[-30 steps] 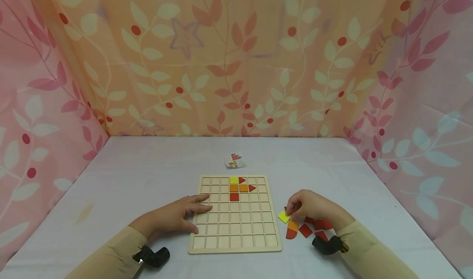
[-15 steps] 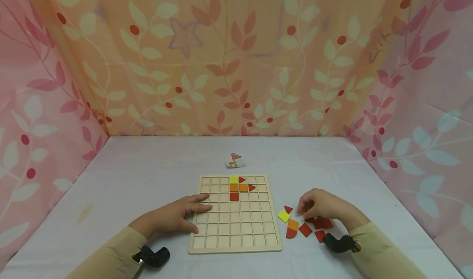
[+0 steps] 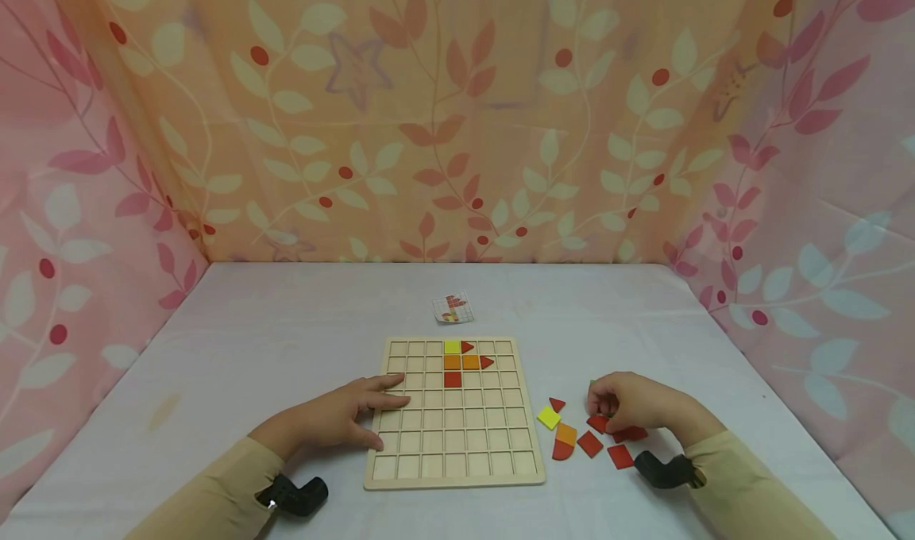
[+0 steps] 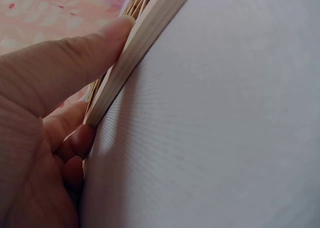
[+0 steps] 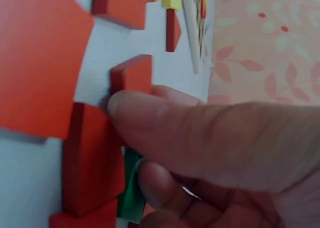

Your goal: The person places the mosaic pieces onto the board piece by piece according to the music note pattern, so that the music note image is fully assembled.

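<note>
My left hand lies at the left edge of a wooden grid board, fingers spread over the rim. In the left wrist view its thumb rests along the board's side edge. Over the loose pieces on the right, my right hand has its fingers bent. The right wrist view shows its thumb overlapping a small red piece, with a green piece by another fingertip. Whether the red piece is pinched or only touched is hidden.
Yellow, orange and red tiles sit in the board's upper cells, with two red triangles. Loose beside the board lie a yellow square, an orange piece and several red pieces. A printed card lies behind.
My right hand has moved rightward from the yellow square to the red pieces, uncovering a small red triangle beside that square. My left hand stays on the board's edge.
</note>
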Tool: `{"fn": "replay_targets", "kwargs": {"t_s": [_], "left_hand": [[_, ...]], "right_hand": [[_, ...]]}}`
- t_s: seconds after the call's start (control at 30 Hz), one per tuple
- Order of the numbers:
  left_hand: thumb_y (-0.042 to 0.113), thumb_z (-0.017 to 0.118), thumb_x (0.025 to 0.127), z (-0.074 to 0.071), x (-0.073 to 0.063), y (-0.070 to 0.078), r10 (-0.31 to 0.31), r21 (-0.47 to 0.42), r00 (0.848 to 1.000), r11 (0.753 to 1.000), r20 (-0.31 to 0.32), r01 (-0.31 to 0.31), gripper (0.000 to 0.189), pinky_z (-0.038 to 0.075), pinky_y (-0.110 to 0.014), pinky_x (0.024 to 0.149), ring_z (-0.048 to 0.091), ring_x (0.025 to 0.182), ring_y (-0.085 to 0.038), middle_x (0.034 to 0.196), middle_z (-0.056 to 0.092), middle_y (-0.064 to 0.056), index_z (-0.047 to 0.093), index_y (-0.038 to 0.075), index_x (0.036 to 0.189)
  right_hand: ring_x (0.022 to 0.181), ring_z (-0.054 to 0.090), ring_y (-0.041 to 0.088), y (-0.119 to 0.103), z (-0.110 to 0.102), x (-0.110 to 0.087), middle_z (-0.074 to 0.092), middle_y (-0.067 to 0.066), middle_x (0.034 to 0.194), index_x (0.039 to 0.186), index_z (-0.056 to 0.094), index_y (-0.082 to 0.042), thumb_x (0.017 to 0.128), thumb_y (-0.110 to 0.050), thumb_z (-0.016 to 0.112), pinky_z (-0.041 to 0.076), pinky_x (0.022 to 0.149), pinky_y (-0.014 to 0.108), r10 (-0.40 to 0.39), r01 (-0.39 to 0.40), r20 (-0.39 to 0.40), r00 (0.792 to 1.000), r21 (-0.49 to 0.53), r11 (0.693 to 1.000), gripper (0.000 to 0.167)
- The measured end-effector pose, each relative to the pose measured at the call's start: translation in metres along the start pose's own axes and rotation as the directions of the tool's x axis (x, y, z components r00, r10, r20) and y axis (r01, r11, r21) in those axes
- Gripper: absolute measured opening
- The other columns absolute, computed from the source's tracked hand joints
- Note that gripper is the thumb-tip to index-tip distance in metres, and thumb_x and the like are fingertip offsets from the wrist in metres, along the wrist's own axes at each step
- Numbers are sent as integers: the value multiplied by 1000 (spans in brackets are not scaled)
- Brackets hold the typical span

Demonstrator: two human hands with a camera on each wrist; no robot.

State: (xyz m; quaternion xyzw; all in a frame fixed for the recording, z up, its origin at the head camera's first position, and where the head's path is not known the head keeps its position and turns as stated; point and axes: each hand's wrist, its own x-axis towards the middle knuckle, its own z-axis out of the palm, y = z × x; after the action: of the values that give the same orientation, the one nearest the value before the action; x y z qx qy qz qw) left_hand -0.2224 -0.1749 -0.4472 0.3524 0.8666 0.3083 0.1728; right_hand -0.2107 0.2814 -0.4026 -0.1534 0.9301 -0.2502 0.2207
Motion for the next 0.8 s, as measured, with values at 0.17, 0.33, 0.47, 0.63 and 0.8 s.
{"fn": "replay_targets", "kwargs": {"t_s": [0.17,0.33,0.47,0.63,0.8], "left_hand": [[47,70,71,0,0,0,3,2,1000,1000,-1,-3,70,20,-56,103,16,137,-31,150,22,-1,48,27,134],[46,71,71,-1,0,2,8,8,1000,1000,-3,-8,70,20,-56,103,16,137,-31,150,22,-1,48,26,134],[46,71,72,-2,-1,2,15,16,1000,1000,-6,-14,69,21,-55,103,17,137,-31,150,22,-1,48,26,134],[46,71,71,-2,0,2,7,7,1000,1000,-4,-7,69,19,-56,103,16,137,-31,151,22,-1,48,26,134],[46,71,71,-1,0,2,1,4,1000,1000,-3,-1,69,19,-56,104,15,137,-30,151,22,0,48,27,134]], "right_hand": [[67,48,17,1,1,1,52,1,70,78,60,-16,70,-1,74,43,54,27,14,-14,-15,1000,-3,1000,22],[65,48,16,4,1,2,52,0,68,74,58,-14,71,-3,74,43,55,28,27,-27,-25,999,2,1000,19],[66,49,16,8,-2,0,53,-1,68,75,59,-14,72,-6,74,44,56,28,22,-22,-30,999,-3,1000,17],[66,49,17,14,-9,-9,53,0,67,76,60,-13,73,-4,73,43,55,28,16,-16,-7,1000,-3,1000,16],[65,49,17,21,-16,-20,53,1,66,79,59,-12,70,-4,74,41,56,28,11,-11,49,999,9,1000,19]]}}
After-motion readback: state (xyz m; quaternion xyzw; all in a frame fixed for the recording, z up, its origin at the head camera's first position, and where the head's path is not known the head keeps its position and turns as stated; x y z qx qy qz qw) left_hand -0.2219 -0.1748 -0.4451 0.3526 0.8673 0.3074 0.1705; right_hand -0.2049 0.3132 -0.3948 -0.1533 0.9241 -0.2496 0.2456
